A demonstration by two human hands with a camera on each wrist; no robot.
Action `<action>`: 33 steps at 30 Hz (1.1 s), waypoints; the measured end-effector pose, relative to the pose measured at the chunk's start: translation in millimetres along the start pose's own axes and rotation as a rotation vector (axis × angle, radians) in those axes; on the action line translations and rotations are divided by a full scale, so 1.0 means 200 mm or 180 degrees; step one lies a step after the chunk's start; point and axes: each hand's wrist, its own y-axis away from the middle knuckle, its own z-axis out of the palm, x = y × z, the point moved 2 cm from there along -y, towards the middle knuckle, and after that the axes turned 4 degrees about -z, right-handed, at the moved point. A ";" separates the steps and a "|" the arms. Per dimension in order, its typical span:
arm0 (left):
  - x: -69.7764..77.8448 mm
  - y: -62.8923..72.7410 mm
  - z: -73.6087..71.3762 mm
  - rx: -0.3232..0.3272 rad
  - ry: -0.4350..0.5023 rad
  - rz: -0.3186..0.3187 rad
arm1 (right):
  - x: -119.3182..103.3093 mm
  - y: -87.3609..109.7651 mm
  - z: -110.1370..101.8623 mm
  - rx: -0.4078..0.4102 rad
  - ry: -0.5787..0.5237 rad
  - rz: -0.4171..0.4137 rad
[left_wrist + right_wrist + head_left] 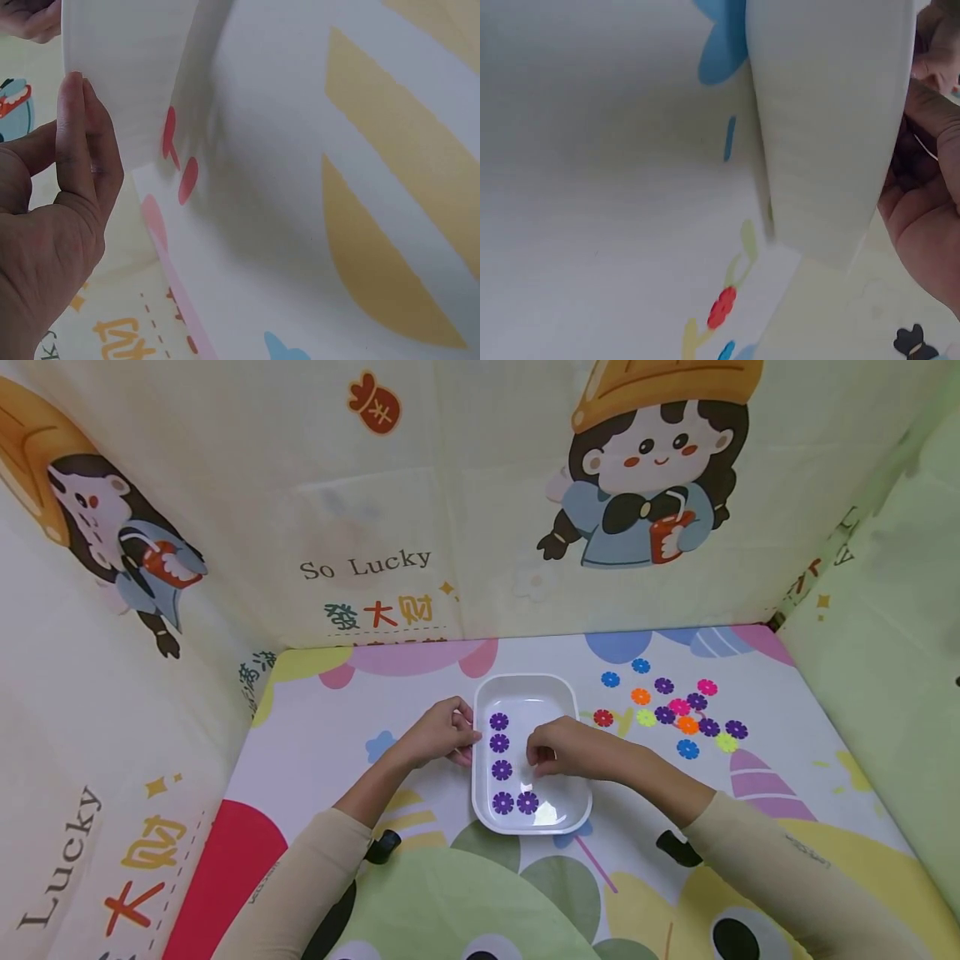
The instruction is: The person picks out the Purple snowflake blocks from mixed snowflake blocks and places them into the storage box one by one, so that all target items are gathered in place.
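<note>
A white rectangular tray [536, 687] stands on the table with several purple flower-shaped discs [502, 769] inside. They form a column along its left side, with one more disc [528, 802] beside the lowest. My left hand [442, 733] grips the tray's left rim, and the left wrist view has its fingers [73, 146] against the outer wall. Over the middle of the tray, my right hand [573, 749] has its fingers curled downward. The tray's side hides those fingertips in the right wrist view, and I cannot tell whether they pinch a disc.
To the right of the tray lie scattered flower-shaped discs in purple, pink, orange, blue and yellow-green, with a red disc [603, 717] closest to it. A printed cloth [420, 693] covers the table. Cartoon-printed curtains [487, 527] rise at the back and both sides.
</note>
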 end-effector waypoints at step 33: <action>-0.01 -0.01 0.00 0.0051 -0.0029 -0.0026 | 0.63 0.66 -0.33 0.1242 0.0120 0.1452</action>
